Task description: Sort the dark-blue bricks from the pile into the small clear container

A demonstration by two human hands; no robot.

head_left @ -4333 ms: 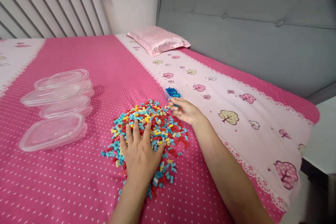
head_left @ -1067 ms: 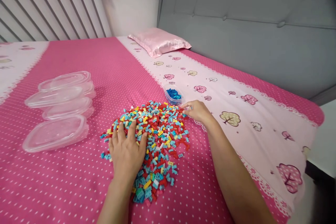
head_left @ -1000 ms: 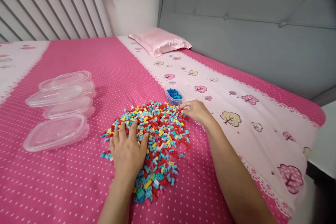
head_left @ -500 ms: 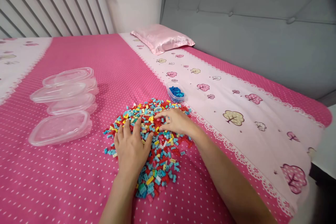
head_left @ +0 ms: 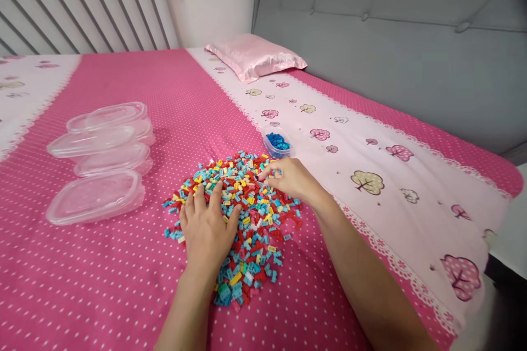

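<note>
A wide heap of small toy building bricks (head_left: 247,225) in red, light blue, yellow, cream and other colours lies on the pink bedsheet. My left hand (head_left: 208,225) rests palm down on the heap's left side, fingers spread, gripping nothing. Over the upper right of the heap, my right hand (head_left: 290,180) has its thumb and forefinger drawn together in a pinch. Whatever is between those fingertips is too small to make out. Just beyond that hand stands a clear plastic tub (head_left: 284,153) with blue bricks (head_left: 278,141) inside.
Several clear plastic containers with lids (head_left: 96,197) stand in a row on the left of the bed. A pink satin pillow (head_left: 257,56) lies against the grey headboard (head_left: 387,49). A white radiator (head_left: 82,5) is at the back left.
My right hand has shifted right and slightly away from me, nearer the tub, and its thumb and forefinger have closed together. My left hand stays in place on the bricks.
</note>
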